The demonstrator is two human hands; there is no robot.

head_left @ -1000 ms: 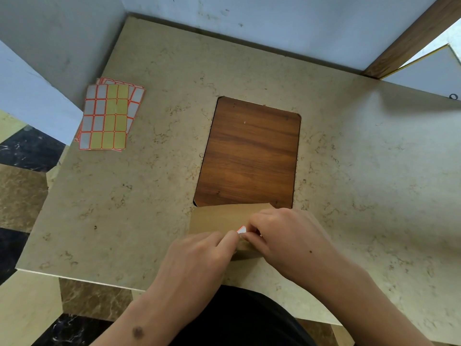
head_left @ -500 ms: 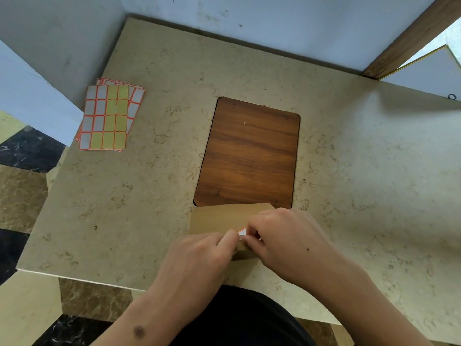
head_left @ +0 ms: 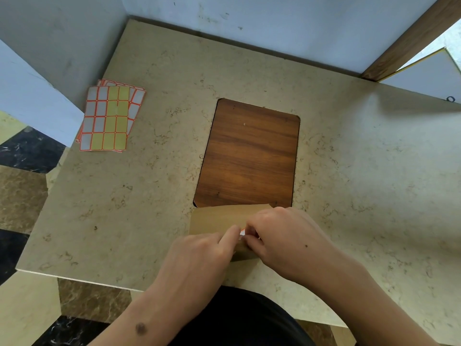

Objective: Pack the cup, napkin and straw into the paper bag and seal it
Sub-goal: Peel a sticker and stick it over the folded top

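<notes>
Sealing time: folded brown paper bag [head_left: 217,219] sits at the near edge of the beige stone-look desk [head_left: 361,183], its far edge overlapping the dark wood inlay panel [head_left: 249,156]. Left hand [head_left: 199,255] pressing a straight finger on the fold, right hand [head_left: 284,236] pinching a small white, red-edged sticker label [head_left: 242,232] over the flap. Best bet: keep the fold flat, centre the label across the edge, then rub down firmly; spare label sheets [head_left: 109,118] far left if needed.
</notes>
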